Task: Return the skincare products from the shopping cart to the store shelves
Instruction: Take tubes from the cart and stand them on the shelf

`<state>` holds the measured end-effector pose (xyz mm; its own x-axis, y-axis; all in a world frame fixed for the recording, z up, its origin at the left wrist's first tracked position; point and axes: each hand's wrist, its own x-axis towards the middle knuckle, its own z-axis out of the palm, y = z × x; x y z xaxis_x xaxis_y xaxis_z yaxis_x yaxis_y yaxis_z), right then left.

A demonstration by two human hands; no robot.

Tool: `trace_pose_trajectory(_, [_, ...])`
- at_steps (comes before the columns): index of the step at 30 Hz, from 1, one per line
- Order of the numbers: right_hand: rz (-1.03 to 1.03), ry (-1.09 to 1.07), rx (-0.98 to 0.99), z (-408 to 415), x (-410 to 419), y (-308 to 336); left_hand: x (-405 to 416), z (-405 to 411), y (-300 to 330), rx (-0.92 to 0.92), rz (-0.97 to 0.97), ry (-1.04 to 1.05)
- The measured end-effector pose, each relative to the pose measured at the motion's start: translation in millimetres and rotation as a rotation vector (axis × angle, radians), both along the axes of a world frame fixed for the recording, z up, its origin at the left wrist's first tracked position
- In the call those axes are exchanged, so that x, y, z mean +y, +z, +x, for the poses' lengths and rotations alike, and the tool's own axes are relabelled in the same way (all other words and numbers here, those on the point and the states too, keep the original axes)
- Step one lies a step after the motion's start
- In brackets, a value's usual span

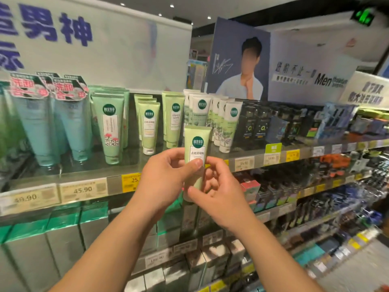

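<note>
I hold a pale green skincare tube point(196, 144) upright, cap down, in front of the top shelf point(94, 175). My left hand point(166, 175) grips its middle from the left, thumb across the label. My right hand point(219, 190) pinches its lower end from the right. The tube has a dark green round logo and a white label. On the shelf just behind stands a matching pale green tube point(149, 127), with more of the same behind it. The shopping cart is out of view.
Teal tubes point(75, 123) and a flower-printed green tube point(110, 127) stand at left, white-green tubes point(228, 127) and dark boxes point(263, 125) at right. Price tags point(83, 189) line the shelf edge. Boxed products point(63, 239) fill lower shelves. A poster point(240, 62) rises behind.
</note>
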<state>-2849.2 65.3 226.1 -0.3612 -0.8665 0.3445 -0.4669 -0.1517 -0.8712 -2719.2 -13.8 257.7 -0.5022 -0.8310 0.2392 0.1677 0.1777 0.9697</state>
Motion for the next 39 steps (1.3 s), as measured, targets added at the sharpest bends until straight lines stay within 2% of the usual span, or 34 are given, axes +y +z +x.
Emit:
trace_pose_trajectory(8, [0.009,-0.091,0.134,5,-3,17,1,-10,8,-0.066,-0.065,0.103])
trace_pose_trajectory(19, [-0.064,-0.210,0.119,-16,-17,21,-3,-15,14,-0.110,-0.074,-0.028])
trace_pose_trajectory(23, [-0.103,-0.280,0.089,-30,-28,29,-12,-10,19,-0.076,0.024,0.016])
trace_pose_trajectory(30, [-0.115,-0.389,0.068,-60,-44,42,-24,7,20,-0.054,0.042,0.083])
trace_pose_trajectory(39, [-0.081,-0.307,0.147,-32,-71,54,-29,19,17,-0.053,0.077,0.159])
